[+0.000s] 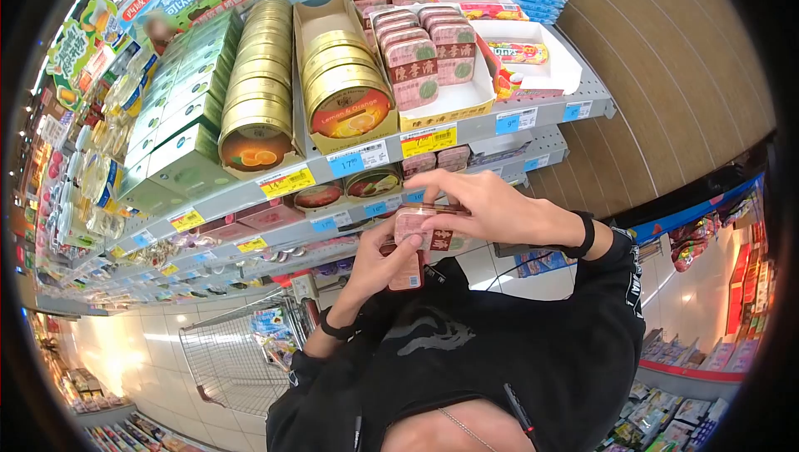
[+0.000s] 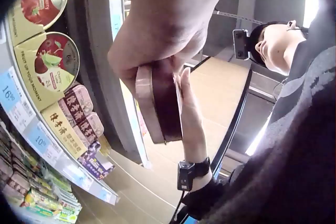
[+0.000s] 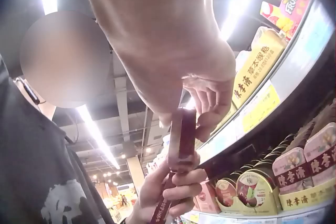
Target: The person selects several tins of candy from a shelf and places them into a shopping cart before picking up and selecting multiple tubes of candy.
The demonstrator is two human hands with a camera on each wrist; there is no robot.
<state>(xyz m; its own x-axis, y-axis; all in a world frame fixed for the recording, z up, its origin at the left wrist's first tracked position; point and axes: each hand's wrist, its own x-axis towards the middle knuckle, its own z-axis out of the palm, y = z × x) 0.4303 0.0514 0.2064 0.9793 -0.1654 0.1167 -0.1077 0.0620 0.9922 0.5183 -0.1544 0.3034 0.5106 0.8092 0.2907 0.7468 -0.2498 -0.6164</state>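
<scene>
In the head view, two small pink candy tins with dark red bands are held in front of the chest. My left hand (image 1: 372, 267) grips the lower tin (image 1: 406, 278), which shows a barcode, and its thumb lies on the upper tin (image 1: 409, 221). My right hand (image 1: 493, 209) pinches that upper tin between thumb and fingers, index finger raised and bent over it. From the right wrist, the upper tin (image 3: 182, 137) stands edge-on above the lower tin (image 3: 165, 199), which the left hand's fingers (image 3: 181, 192) wrap. The left wrist view shows a tin (image 2: 160, 106) edge-on between both hands.
A shelf (image 1: 541, 119) ahead carries matching pink tins (image 1: 412, 69), round gold tins (image 1: 345, 90), green boxes (image 1: 187, 152) and a white tray (image 1: 558, 57) with fruit candy rolls. Price labels line its edge. A shopping cart (image 1: 233, 352) stands at lower left.
</scene>
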